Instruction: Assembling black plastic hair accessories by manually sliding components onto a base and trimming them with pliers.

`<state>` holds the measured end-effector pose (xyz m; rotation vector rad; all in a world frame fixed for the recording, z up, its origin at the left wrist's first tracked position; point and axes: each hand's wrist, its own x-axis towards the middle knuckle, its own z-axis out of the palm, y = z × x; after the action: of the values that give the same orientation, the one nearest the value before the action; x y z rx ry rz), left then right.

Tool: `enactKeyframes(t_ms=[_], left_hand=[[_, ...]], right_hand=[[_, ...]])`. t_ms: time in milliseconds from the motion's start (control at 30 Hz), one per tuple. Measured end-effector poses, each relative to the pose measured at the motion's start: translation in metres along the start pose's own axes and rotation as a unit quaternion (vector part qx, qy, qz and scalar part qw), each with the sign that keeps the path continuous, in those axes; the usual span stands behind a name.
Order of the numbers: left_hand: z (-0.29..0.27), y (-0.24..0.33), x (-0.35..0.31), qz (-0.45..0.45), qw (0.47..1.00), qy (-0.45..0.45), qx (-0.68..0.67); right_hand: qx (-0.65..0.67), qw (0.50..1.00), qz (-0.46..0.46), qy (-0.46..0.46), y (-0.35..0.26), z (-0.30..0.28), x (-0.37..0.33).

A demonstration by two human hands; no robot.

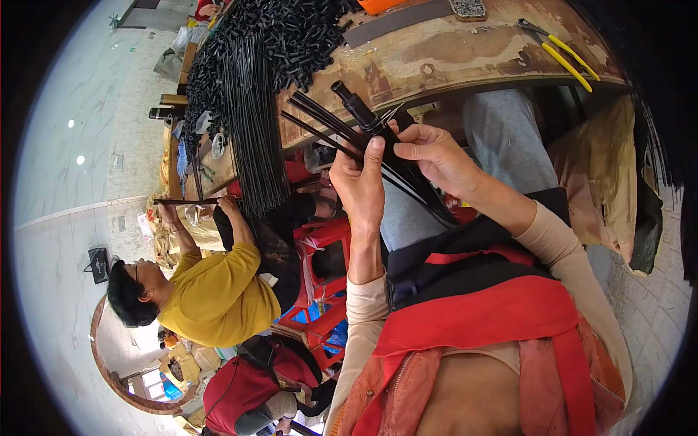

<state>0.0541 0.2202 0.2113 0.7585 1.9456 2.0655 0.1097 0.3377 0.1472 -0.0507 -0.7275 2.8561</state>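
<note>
My left hand (367,189) is closed around a stepped black tube (354,104) and a bundle of thin black rods (320,120). The tube tilts up toward the bench, its lower part hidden by my fingers, and the thumb presses on its ribbed collar. The rods' other ends slant down over my lap. Close against the tube, my right hand (445,156) pinches with thumb and forefinger. A few thin silvery pieces (393,112) stick out beside its fingertips. What the pinch holds is hidden.
On the worn wooden bench (407,65) lie a heap of short black tubes (305,47), long black rods (254,138) overhanging its edge, a dark flat strip (396,22) and yellow-handled pliers (567,62). To the left sit a person in yellow (222,298) and another in a red vest (236,392), near red stools (320,254).
</note>
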Motion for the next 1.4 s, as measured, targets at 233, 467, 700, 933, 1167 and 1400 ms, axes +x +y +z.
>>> enactKeyframes(t_ms=[233, 467, 700, 933, 1167, 1400], left_hand=[[0.004, 0.007, 0.0, -0.023, 1.0, 0.006, 0.007], [0.008, 0.012, 0.0, -0.061, 0.997, 0.039, 0.023], [0.006, 0.004, 0.0, -0.068, 0.996, 0.02, -0.058], [0.016, 0.009, -0.009, -0.059, 0.995, 0.083, -0.019], [0.009, 0.011, -0.008, -0.068, 0.996, -0.034, -0.041], [0.01, 0.013, -0.02, -0.027, 0.994, -0.001, 0.107]], right_hand=[[0.03, 0.999, 0.02, 0.014, 0.002, 0.006, 0.001], [-0.084, 0.994, -0.06, -0.022, 0.006, 0.008, -0.012], [-0.007, 0.999, -0.04, 0.013, 0.01, 0.002, -0.009], [0.014, 1.0, 0.009, 0.002, 0.011, 0.001, -0.012], [-0.098, 0.989, -0.087, 0.07, 0.014, 0.014, -0.028], [-0.15, 0.988, -0.003, -0.018, 0.014, 0.011, -0.03]])
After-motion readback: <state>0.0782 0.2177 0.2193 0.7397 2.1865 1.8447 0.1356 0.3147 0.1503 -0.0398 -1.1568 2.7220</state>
